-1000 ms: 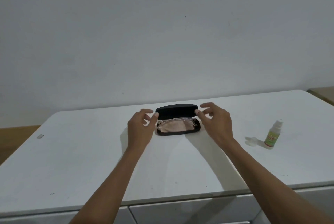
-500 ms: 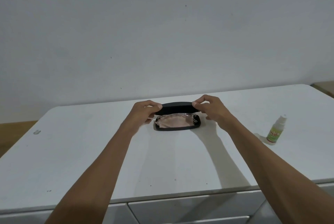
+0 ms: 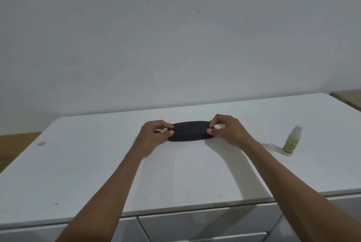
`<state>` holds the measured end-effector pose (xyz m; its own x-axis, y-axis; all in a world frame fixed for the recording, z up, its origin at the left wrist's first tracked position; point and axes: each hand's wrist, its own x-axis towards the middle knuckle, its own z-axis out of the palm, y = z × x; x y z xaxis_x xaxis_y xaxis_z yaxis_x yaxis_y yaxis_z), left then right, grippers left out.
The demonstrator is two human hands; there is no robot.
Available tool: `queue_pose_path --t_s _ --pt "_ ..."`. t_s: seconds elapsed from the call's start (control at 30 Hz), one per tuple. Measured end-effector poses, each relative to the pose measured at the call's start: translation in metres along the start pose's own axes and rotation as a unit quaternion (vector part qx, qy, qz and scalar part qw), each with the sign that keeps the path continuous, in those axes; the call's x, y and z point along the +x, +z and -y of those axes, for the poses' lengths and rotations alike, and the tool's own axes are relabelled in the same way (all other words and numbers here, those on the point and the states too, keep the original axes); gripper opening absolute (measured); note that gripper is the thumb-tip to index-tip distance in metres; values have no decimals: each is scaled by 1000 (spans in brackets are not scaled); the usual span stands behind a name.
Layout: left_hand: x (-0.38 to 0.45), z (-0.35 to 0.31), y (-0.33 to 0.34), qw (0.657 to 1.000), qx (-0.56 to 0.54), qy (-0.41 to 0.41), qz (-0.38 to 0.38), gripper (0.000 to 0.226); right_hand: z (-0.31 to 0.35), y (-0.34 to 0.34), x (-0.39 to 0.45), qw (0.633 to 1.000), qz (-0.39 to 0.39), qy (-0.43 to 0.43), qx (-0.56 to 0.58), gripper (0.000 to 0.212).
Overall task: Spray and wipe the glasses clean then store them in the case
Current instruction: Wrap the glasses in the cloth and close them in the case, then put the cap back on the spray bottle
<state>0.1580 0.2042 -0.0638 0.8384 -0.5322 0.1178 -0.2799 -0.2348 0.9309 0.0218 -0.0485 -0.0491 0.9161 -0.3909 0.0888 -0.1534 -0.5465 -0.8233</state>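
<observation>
A black glasses case (image 3: 189,131) lies closed on the white table (image 3: 97,173), near the middle toward the back. My left hand (image 3: 156,134) pinches its left end and my right hand (image 3: 227,130) pinches its right end, thumbs in front and fingers on top of the lid. The glasses and the cloth are hidden inside the case. A small spray bottle (image 3: 292,141) with a green label stands upright to the right, apart from both hands.
A clear cap (image 3: 270,146) lies just left of the spray bottle. A small pale scrap (image 3: 41,143) sits near the table's left edge. Drawers (image 3: 205,226) run under the front edge. A plain wall rises behind the table.
Both hands brought the lid down over the glasses and cloth. The case was open one second ago and is closed now, with the fingers pressing its ends.
</observation>
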Motion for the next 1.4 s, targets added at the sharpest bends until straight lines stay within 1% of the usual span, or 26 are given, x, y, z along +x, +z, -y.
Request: queue_pose_path --t_s 0.07,0.1,0.2,0.27,0.33,0.4,0.6,0.7,0.77,0.87,1.03,1.2,1.4 --pt "-2 3 3 999 28 11 -13 14 -3 3 -3 1000 -16 -14 -7 9" --pt "-4 4 4 999 43 17 -13 20 -4 4 -5 1000 -16 -18 -10 10" --pt "-10 5 8 996 76 42 8 44 -4 6 -10 998 11 -36 -58 36" --pt "-11 7 12 996 72 45 -6 50 -2 12 -13 994 0 -46 -104 45" --pt "-10 8 15 997 63 43 -26 51 -3 19 -14 990 -31 -58 -124 43" --pt "-10 6 15 997 57 41 -39 51 -3 24 -12 990 -44 -65 -120 38" --pt "21 0 11 996 14 35 -84 54 2 27 23 997 -58 -41 -23 32" --pt "51 2 10 993 -23 22 -110 56 2 31 50 997 -73 -37 -4 30" --pt "69 3 13 994 -23 26 -105 56 -1 34 68 996 -80 -34 -4 30" --pt "89 11 14 995 16 44 -86 57 -8 39 89 995 -88 -34 -20 32" --pt "113 22 14 990 77 65 -95 56 -11 49 112 990 -114 -59 -56 39" --pt "121 35 19 980 145 94 -99 50 -15 55 125 985 -119 -57 -111 34" --pt "119 39 22 974 191 82 -84 55 -15 56 123 985 -119 -54 -116 38"
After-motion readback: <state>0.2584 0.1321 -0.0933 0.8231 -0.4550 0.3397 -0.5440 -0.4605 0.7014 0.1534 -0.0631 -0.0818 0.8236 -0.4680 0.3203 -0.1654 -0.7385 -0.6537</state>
